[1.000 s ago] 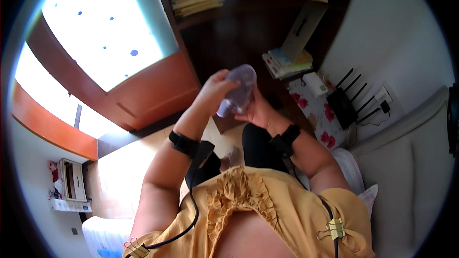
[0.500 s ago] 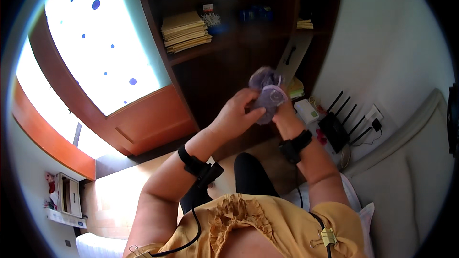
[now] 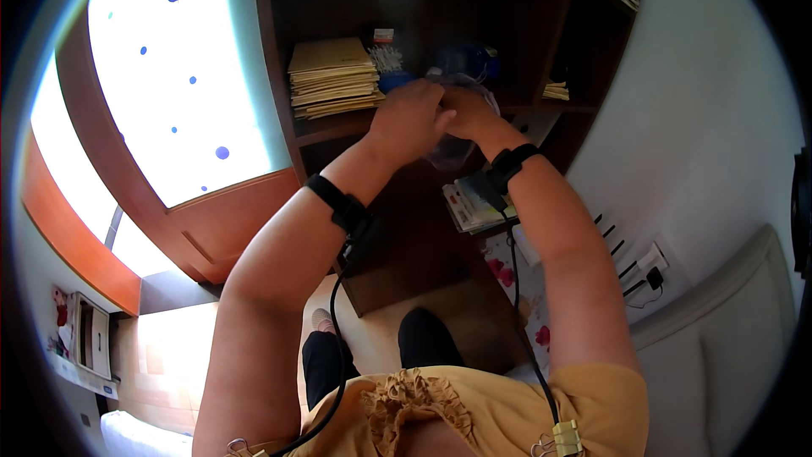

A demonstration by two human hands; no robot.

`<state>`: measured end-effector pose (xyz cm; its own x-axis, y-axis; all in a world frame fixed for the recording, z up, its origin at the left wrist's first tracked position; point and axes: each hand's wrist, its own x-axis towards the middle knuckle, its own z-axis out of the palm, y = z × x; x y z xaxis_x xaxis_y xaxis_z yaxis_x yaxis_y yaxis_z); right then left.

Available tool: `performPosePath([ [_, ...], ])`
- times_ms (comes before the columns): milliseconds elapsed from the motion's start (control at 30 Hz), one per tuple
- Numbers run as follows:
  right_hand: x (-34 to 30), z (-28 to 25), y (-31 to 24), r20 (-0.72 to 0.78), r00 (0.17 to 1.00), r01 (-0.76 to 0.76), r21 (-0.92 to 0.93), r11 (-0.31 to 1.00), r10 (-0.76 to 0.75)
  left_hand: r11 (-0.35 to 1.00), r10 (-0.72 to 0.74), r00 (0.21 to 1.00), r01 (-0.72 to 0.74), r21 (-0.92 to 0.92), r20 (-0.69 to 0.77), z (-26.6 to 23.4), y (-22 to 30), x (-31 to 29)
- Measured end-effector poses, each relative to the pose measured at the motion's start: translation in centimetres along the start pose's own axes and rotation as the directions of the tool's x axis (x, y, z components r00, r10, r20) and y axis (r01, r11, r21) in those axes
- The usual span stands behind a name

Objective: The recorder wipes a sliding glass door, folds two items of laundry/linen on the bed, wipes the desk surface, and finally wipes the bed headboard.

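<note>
Both my arms reach up toward a dark wooden bookshelf (image 3: 288, 118). My left hand (image 3: 408, 120) and my right hand (image 3: 467, 112) are pressed together around a pale purple, see-through soft object (image 3: 453, 151), which hangs partly below my palms; my fingers cover most of it. The hands sit level with the shelf board, just right of a stack of tan envelopes (image 3: 331, 78). A black strap with a cable is on each wrist.
Blue items (image 3: 474, 59) and a small cup of white sticks (image 3: 387, 57) stand on the shelf behind my hands. Books (image 3: 470, 205) lie on a lower shelf, a floral box (image 3: 520, 283) below them. A bright window (image 3: 161, 76) is left, a white wall with a socket (image 3: 655, 267) right.
My hands rose from chest height up to the shelf, carrying the purple object. The view tilted upward with them, and the hands closed tighter over the object.
</note>
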<state>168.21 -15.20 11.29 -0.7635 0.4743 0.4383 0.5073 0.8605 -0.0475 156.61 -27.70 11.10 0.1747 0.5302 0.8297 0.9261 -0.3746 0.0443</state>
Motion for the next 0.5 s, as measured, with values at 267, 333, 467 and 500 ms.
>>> performPosePath([
  [267,3.0,0.1,4.4,0.103,0.995,-0.013,0.042,0.999,0.009,0.957,-0.166,0.962,0.104,0.271,0.218,2.9,-3.3,1.5],
  [333,3.7,0.1,5.9,0.175,0.984,-0.044,0.077,0.996,0.030,0.940,-0.200,0.935,0.099,0.328,0.292,3.0,-3.3,2.1],
  [467,4.0,0.9,11.2,0.131,0.988,0.064,0.112,0.992,-0.079,0.908,-0.281,0.871,0.106,0.406,0.402,3.3,-3.0,2.7],
  [500,3.5,0.8,12.2,0.093,0.980,0.172,0.078,0.982,-0.179,0.908,-0.241,0.906,0.085,0.409,0.348,3.3,-2.9,2.2],
])
